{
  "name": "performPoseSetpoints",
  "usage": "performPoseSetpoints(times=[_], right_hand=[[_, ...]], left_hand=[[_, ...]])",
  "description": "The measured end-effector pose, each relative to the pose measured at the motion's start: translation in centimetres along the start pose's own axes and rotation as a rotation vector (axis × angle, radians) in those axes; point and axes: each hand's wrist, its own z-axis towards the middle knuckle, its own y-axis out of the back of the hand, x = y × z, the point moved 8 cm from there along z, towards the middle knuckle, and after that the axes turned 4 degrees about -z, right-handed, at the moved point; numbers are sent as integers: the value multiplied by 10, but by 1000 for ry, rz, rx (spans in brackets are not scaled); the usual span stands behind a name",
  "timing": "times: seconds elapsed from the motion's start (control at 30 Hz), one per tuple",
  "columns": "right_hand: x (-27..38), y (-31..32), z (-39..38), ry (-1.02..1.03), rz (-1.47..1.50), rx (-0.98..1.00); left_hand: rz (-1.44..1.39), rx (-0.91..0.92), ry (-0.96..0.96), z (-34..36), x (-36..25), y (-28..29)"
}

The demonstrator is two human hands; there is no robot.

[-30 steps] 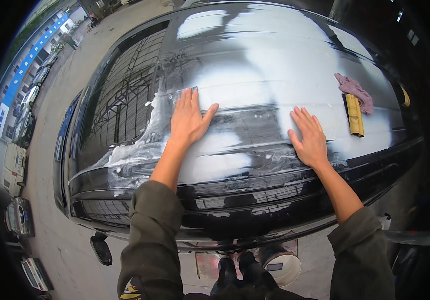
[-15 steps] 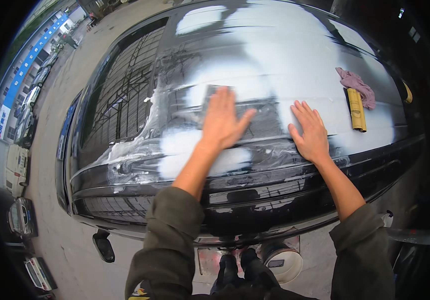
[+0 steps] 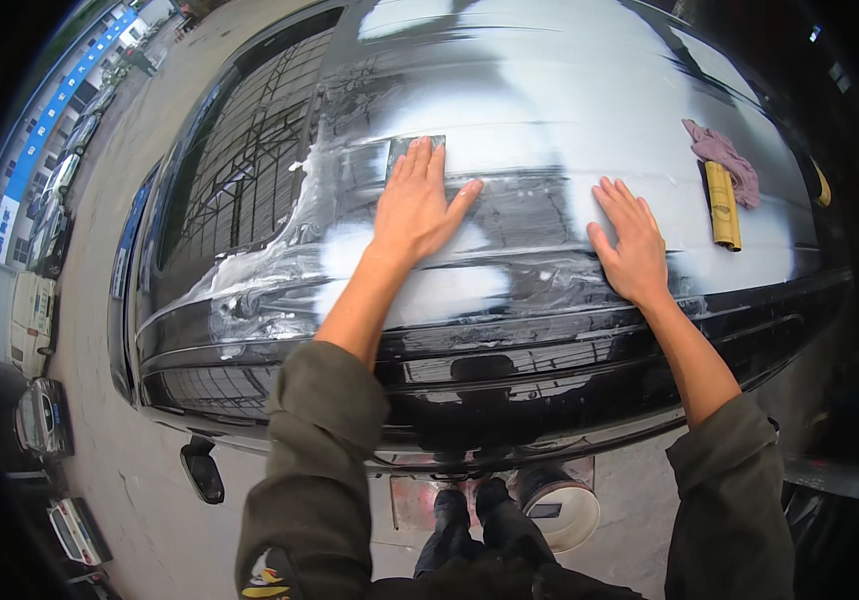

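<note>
My left hand (image 3: 416,211) lies flat on the black car roof (image 3: 550,110), fingers stretched over a dark grey square sheet (image 3: 400,150) that it presses against the surface. The roof around it has whitish grey patches and streaks of milky wet residue (image 3: 280,240). My right hand (image 3: 628,245) rests flat to the right on a pale patch, fingers slightly apart, holding nothing. Beyond it lie a rolled yellow sheet (image 3: 723,205) and a crumpled mauve cloth (image 3: 725,160).
A dark glass panel (image 3: 240,140) is at the roof's left. A mirror (image 3: 205,470) sticks out below. My feet stand by a round white bucket (image 3: 562,515). Parked cars (image 3: 40,420), a building with a blue banner (image 3: 50,125) and a distant person (image 3: 140,62) are on the left.
My left hand and the grey sheet swept right, then came back slightly left and away from me. My right hand stays flat in about the same place. The view has shifted slightly.
</note>
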Motion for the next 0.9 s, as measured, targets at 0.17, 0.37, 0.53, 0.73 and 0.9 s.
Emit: performPoseSetpoints(times=[0.17,0.37,0.53,0.73,0.9], right_hand=[[0,-1,-1,-20,-3,-3],[0,-1,3,2,-1,-3],[0,0,-2,-1,15,-5],[-1,-3,0,14,10,-15],[0,-2,1,-7,0,-16]], left_hand=[[37,-35,106,-6,62,27],[-52,28,-68,-6,-22,1],[20,-48,134,-13,43,21],[-66,54,-71,-8,-5,8],[71,-92,174,-20,70,31]])
